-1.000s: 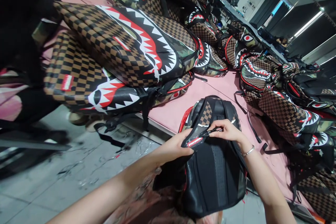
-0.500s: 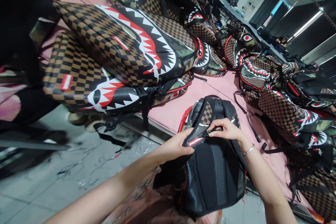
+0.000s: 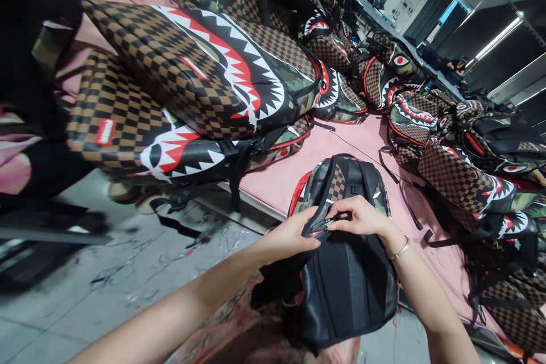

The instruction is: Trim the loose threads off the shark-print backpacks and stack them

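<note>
A black backpack [image 3: 352,281] lies back side up, leaning over the near edge of the pink table, its top decorated with brown checks. My left hand [image 3: 294,233] is closed around one shoulder strap [image 3: 327,186], near a red label that is mostly covered. In my right hand [image 3: 356,216] is a small dark tool, apparently thread snips [image 3: 329,219]. The tip of the tool rests at the strap beside my left fingers. Whether its blades touch a thread is too small to tell.
Two checked backpacks with shark-mouth prints [image 3: 187,68] are stacked on the left of the pink table [image 3: 277,182]. Several more backpacks [image 3: 456,176] pile up on the right and behind. Straps hang over the table edge. Thread scraps litter the tiled floor [image 3: 140,273]. A dark-clothed person [image 3: 34,40] is at far left.
My right hand has moved a little left and down along the strap, bringing the tool closer to my left fingers. The red label is now more covered. My left hand keeps its hold.
</note>
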Demonstrator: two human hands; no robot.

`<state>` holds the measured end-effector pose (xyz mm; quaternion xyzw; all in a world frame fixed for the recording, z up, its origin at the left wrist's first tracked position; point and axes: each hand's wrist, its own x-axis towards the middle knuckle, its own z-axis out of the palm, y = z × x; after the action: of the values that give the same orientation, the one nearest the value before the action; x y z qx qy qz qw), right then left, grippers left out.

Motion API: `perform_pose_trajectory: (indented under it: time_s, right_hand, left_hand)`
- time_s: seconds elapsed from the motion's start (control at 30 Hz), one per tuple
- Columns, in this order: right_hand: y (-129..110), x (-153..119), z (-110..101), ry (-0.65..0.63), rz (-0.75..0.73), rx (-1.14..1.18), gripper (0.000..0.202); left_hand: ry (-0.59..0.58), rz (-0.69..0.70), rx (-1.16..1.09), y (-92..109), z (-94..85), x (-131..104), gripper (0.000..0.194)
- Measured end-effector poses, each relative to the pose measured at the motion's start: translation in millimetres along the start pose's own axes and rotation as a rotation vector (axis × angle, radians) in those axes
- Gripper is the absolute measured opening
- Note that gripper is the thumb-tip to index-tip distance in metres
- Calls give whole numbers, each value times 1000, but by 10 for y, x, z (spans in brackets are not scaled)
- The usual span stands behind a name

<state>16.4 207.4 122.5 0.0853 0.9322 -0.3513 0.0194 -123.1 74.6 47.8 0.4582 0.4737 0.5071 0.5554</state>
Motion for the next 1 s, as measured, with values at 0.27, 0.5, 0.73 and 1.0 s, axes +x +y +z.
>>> perform_pose_trajectory:
  time_s: [0.27, 0.5, 0.73, 1.0]
  right_hand:
    - [18, -35, 120, 138, 12, 42, 21]
    - [340, -206, 213, 540, 155, 97, 20]
    - [564, -281, 121, 592, 2, -42, 15]
    - [520, -123, 133, 506, -139, -2, 21]
  left_hand:
    - [-5, -24, -115, -15, -33, -6, 58]
    - [-67, -97, -300, -19, -73, -39, 60]
    - [-114, -81, -378, -78, -164, -36, 61]
    - [-205, -71, -429, -88, -212, -14, 62]
